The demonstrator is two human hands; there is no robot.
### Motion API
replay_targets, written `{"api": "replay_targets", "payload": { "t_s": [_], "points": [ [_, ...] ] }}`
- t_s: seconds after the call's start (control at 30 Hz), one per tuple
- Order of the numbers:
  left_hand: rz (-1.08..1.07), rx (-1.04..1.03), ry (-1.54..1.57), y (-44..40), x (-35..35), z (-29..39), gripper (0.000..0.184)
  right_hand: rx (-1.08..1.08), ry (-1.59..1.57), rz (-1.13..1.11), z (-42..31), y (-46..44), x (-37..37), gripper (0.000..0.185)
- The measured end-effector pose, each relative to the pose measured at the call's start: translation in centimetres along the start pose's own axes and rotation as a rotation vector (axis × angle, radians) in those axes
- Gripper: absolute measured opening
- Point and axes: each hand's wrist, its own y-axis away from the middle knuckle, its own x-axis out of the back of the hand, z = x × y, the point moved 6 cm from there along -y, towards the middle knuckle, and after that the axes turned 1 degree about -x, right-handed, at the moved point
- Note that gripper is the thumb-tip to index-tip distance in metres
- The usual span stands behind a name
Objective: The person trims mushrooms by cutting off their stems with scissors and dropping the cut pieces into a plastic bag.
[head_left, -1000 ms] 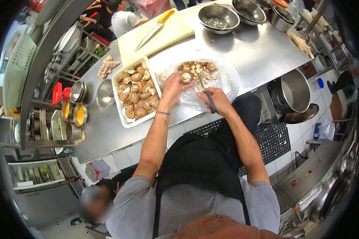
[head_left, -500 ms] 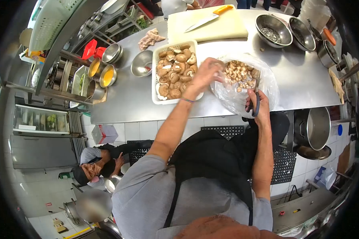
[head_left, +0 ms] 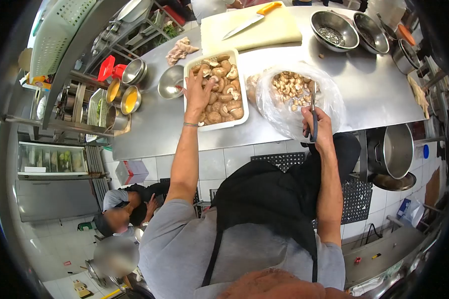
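My left hand [head_left: 198,94] lies over the left side of a white basket [head_left: 242,107] full of brown mushrooms [head_left: 229,89], fingers spread and touching the mushrooms. Scissors [head_left: 314,117] with dark handles are in my right hand [head_left: 318,127], their blades pointing away from me over the near right part of a clear plastic bag [head_left: 332,102]. Small cut mushroom pieces [head_left: 289,87] lie inside the open bag. A metal bowl [head_left: 170,82] stands just left of the basket.
A knife [head_left: 244,26] with an orange handle rests on a pale cutting board [head_left: 284,30]. Two metal bowls [head_left: 334,31] stand at the back right. A pinkish cloth-like item [head_left: 181,51] lies behind the small bowl. A person [head_left: 129,204] is at lower left, beyond the table.
My left hand has moved from the bag, where it held a mushroom, left to the basket. The scissors stay in my right hand near the bag. The view has shifted.
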Motion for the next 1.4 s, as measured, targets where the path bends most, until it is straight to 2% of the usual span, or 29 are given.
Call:
{"api": "replay_targets", "payload": {
  "t_s": [0.03,0.13,0.23,0.3,0.4,0.5,0.57,0.63,0.7,0.83,0.97,1.07,1.2,1.4],
  "points": [
    [-0.007,0.041,0.015,0.0,-1.3,-1.0,0.062,0.000,0.016,-0.004,-0.1,0.0,0.0,0.031],
    [-0.084,-0.014,-0.126,-0.2,-2.8,-1.1,0.062,0.046,-0.013,0.036,-0.5,0.2,0.4,0.031],
    [-0.150,0.033,-0.137,-1.5,-2.8,-1.9,0.064,0.109,-0.240,0.081,-1.4,0.2,1.4,0.030],
    [-0.066,0.031,-0.172,-1.3,-1.0,0.4,0.063,0.131,-0.339,0.101,-2.0,0.4,2.6,0.030],
    [0.240,-0.217,0.005,-0.4,1.7,6.4,0.052,0.176,-0.513,0.141,-2.4,0.3,4.7,0.030],
    [0.176,-0.426,0.295,1.5,0.6,14.1,0.034,0.230,-0.635,0.175,-2.8,0.1,6.4,0.032],
    [0.082,-0.567,0.413,4.0,-2.6,19.8,0.020,0.250,-0.697,0.186,-3.0,-0.1,7.2,0.032],
    [-0.146,-0.606,0.366,4.6,-9.5,22.2,0.023,0.238,-0.687,0.195,-3.0,-0.1,7.2,0.031],
    [-0.213,-0.641,0.278,4.4,-15.2,24.9,0.022,0.227,-0.653,0.195,-2.9,-0.2,6.8,0.030],
    [0.030,-0.619,0.127,3.8,-19.9,29.4,0.013,0.224,-0.561,0.197,-2.8,-0.2,6.2,0.026],
    [0.041,-0.591,-0.023,3.3,-20.9,30.8,0.016,0.244,-0.479,0.201,-2.9,0.0,5.6,0.022],
    [-0.002,-0.581,-0.023,3.8,-20.7,30.2,0.017,0.239,-0.448,0.188,-3.0,0.1,5.3,0.021],
    [0.043,-0.531,0.102,4.2,-19.9,29.1,0.012,0.220,-0.401,0.176,-3.1,-0.1,4.9,0.020],
    [-0.006,-0.594,-0.025,2.8,-20.6,29.5,0.022,0.215,-0.363,0.152,-2.5,-0.1,4.5,0.024]
  ]
}}
